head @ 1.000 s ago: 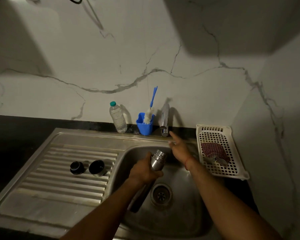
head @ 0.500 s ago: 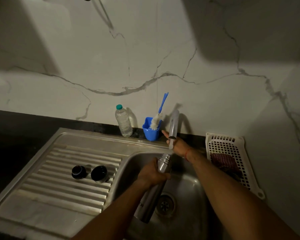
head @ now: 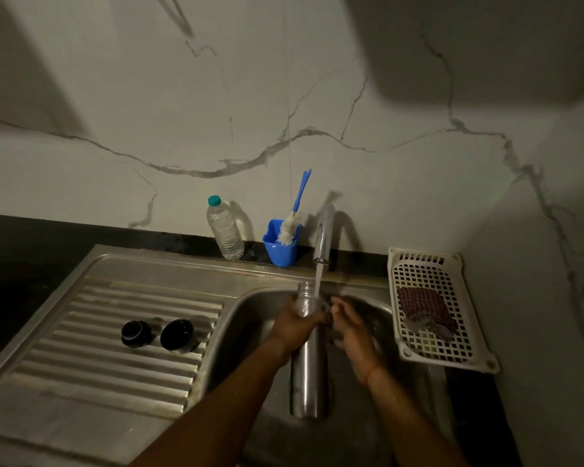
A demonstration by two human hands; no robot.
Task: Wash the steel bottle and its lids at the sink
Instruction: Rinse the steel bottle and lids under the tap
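Over the sink basin, the bottle stands close to upright, its open mouth up and its base low toward the near side. The left hand grips it around the shoulder, just under the neck, fingers wrapped round the steel. The neck and mouth stick out above the fist, and most of the body hangs below it.

A stream of water falls from the tap and comes down just right of the mouth, along the neck and onto the gripping fingers.

The right hand is just beside the bottle on its right, at the same height as the left hand. Its fingers are loosely extended toward the shoulder and hold nothing. Blur hides whether the fingertips touch the steel.

Left of the basin, on the ribbed drainboard, lie a small lid and a larger lid, both dark, side by side and well apart from the hands.

Behind the sink, against the wall, stand a water bottle and a blue cup with a brush leaning in it, bristles down. Right of the basin sits a white basket with a checked cloth inside.
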